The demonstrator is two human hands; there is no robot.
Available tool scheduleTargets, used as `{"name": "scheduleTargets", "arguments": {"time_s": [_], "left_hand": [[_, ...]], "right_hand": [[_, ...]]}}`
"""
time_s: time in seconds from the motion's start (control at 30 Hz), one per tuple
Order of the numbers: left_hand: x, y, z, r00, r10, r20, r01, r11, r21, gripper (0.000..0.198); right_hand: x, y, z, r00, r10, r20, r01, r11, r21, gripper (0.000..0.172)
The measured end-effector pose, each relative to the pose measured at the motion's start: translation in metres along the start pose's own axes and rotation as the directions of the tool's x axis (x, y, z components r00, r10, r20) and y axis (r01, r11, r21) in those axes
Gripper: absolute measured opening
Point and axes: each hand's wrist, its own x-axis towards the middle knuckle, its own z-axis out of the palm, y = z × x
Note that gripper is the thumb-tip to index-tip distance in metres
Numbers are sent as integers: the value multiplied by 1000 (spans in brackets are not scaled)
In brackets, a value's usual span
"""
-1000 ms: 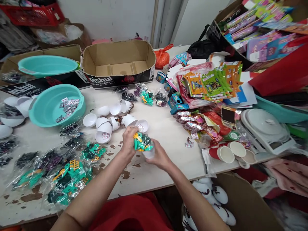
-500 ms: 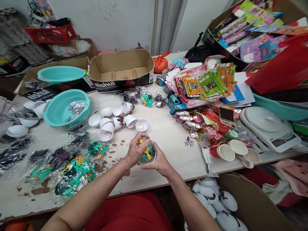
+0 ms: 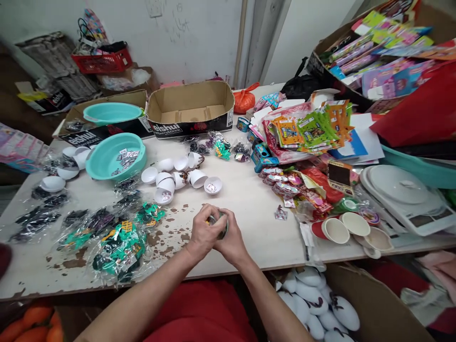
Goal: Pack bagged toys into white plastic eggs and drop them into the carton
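Note:
Both hands meet over the white table's near edge. My left hand (image 3: 204, 232) and my right hand (image 3: 232, 240) are closed around a small capsule with a bagged green toy (image 3: 218, 222) pressed into it; only a sliver of green and yellow shows between the fingers. Just beyond the hands lie several open white capsule halves (image 3: 185, 177), some with small packets inside. Bagged green and black toys (image 3: 114, 240) lie to the left of my left forearm.
A teal basin (image 3: 107, 166) holding small packets sits at left, an empty cardboard tray (image 3: 190, 107) behind it. Snack packets (image 3: 309, 126), paper cups (image 3: 342, 228) and a white scale (image 3: 402, 190) crowd the right. A box of closed white eggs (image 3: 317, 304) stands below the table edge.
The green toy, held above the capsule a second ago, has been pushed down into it, and both hands have closed over it. The view has tilted and drifted.

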Motion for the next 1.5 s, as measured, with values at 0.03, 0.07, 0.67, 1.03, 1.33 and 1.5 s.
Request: {"name": "scheduleTargets", "arguments": {"time_s": [0.03,0.07,0.67,1.03,1.33,1.5], "left_hand": [[-1,3,-1,1000,-1,17,2,999,-50,19],[0,5,-4,998,4,63,2,996,-92,16],[8,-5,-57,978,106,180,-101,994,-41,16],[53,13,-113,520,393,759,-402,896,-189,22],[100,-3,-85,540,294,789,-387,919,-77,44],[197,-47,-68,986,-145,85,81,853,516,41]], "right_hand": [[0,-4,-3,998,39,58,-43,997,59,85],[1,-7,-7,989,77,124,-91,990,106,94],[-2,-22,38,984,99,146,-113,989,92,85],[6,-52,56,922,75,380,-166,962,214,68],[19,-33,48,984,103,149,-123,983,135,43],[26,-13,25,975,213,55,-220,946,238,58]]}}
